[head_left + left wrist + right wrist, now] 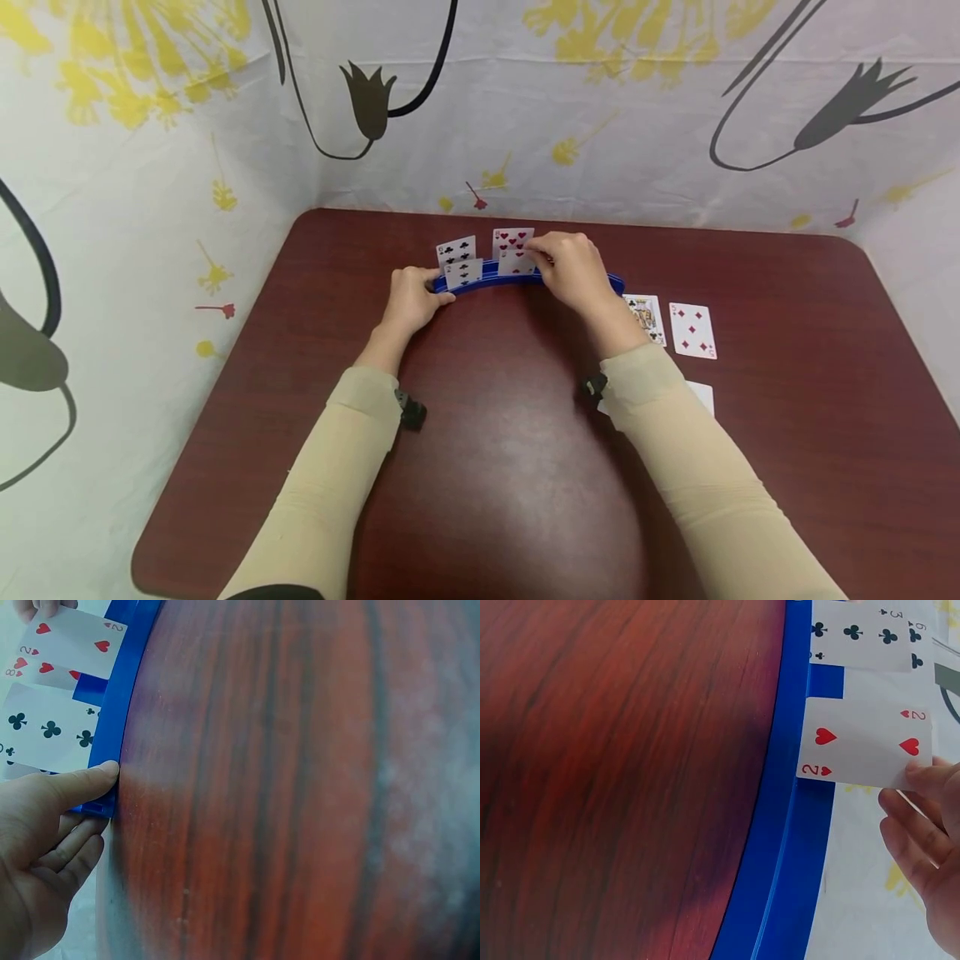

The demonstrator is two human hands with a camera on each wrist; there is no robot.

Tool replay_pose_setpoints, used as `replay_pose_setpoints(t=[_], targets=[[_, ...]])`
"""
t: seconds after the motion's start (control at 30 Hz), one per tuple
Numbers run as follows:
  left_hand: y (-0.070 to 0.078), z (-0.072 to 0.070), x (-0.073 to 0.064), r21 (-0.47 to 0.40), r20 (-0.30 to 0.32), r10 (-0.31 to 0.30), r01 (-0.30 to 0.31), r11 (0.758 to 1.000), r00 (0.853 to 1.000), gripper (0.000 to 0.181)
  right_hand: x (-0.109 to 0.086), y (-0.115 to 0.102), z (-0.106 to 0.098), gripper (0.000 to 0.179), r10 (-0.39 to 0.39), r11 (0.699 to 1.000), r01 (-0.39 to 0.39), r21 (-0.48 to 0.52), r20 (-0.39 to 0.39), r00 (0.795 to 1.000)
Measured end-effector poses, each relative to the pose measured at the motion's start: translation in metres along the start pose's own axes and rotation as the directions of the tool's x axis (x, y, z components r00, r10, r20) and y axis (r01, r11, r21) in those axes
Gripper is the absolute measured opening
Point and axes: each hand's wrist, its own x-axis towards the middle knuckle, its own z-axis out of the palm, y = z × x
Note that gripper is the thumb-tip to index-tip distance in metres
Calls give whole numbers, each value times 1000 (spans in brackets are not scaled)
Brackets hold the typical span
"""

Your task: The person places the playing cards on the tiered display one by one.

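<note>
A curved blue card holder (491, 282) stands near the table's far edge. My left hand (408, 298) grips its left end, thumb along the front and fingers behind. With thumb and fingertips my right hand (573, 267) pinches the two of hearts (862, 742) by its upper corner. That card's lower edge is at the holder's front slot, and in the head view it overlaps the eight of hearts (512, 236) standing behind it. Farther left in the holder, the three of clubs (463, 273) stands in front of the six of clubs (454, 248).
The king of clubs (648, 315) and five of diamonds (693, 330) lie face up on the dark red table (495, 467), right of the holder. Another white card (702, 395) is partly hidden under my right forearm. A patterned curtain (480, 108) hangs behind the table.
</note>
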Motion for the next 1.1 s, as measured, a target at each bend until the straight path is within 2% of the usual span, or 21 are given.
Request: replay_pose_setpoints(t=[0.2,0.63,0.9,1.1], targets=[[1,0,-1,-2,-4,8,-8,1000,1000,51,1,1,2,14,-5,1000,5,10,10,1000],[2,0,-2,1,-13,8,-8,1000,1000,52,-3,2,2,21,-19,999,15,30,107,994],[4,-1,-4,-12,-15,0,0,1000,1000,52,-9,4,-5,26,22,999,-24,28,70,997],[6,-1,-5,-14,-13,-5,5,1000,1000,52,-13,10,-9,22,39,999,-40,27,35,999]])
